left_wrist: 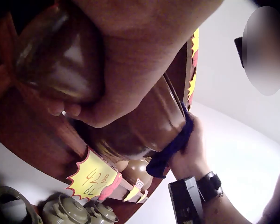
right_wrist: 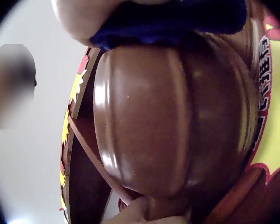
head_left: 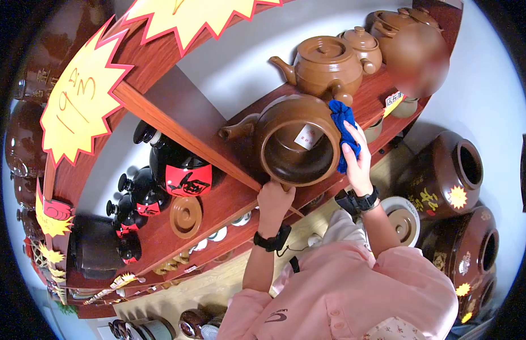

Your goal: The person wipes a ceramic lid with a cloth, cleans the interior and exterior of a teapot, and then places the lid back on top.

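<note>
A brown clay pot with a spout lies tipped on the shelf, its open mouth facing me and a white label inside. My left hand grips its stubby handle, fingers wrapped round it in the left wrist view. On the opposite side, my right hand holds a bunched blue cloth against the pot near the rim. The right wrist view shows this cloth over the glossy pot wall. A round brown lid lies on the shelf to the left.
A lidded brown pot stands just behind, with more pots further right. A wooden divider separates black jars on the left. Large dark jars stand at the right. Yellow price tags hang along the shelf edge.
</note>
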`<state>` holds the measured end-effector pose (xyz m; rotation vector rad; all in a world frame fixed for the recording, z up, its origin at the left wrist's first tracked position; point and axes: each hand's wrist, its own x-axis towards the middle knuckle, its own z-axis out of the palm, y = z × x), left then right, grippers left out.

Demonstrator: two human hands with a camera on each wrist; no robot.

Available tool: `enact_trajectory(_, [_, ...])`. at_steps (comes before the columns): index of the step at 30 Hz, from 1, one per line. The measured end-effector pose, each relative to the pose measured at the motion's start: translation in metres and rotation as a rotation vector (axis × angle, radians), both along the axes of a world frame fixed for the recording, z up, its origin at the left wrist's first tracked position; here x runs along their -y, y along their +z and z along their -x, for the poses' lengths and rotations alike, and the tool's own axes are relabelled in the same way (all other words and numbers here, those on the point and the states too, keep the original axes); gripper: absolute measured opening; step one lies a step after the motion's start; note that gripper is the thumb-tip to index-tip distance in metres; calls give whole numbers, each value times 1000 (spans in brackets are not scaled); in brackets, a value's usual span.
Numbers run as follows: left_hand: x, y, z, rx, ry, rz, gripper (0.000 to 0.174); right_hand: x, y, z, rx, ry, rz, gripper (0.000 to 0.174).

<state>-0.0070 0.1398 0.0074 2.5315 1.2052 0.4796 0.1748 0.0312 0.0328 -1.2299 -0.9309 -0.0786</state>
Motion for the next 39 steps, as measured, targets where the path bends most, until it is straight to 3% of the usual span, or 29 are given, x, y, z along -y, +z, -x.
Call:
enact_trajectory(9, [-3, -11, 0, -12, -5, 33, 33, 8, -6, 15, 28, -86, 41, 50])
enact_trajectory(15, [-2, -7, -1, -41, 1, 30, 32, 11, -5, 18, 80, -128, 56, 44])
enact_trajectory(19, [0, -5, -1, -11, 0, 37, 32, 18, 13, 8, 254, -58, 104, 38])
enact_trajectory(24, [0, -5, -1, -41, 2, 32, 33, 12, 50, -20, 309, 191, 201, 39])
enact_trajectory(29, [-3, -10, 0, -15, -7, 53, 33, 7, 20, -19, 192, 139, 77, 36])
enact_trajectory(36, [-2, -8, 0, -6, -16, 60, 31, -2, -33, -11, -238, 21, -61, 34])
enact_trajectory(39, [-3, -11, 1, -4, -5, 79, 31, -15, -48, -23, -591, 211, -132, 37])
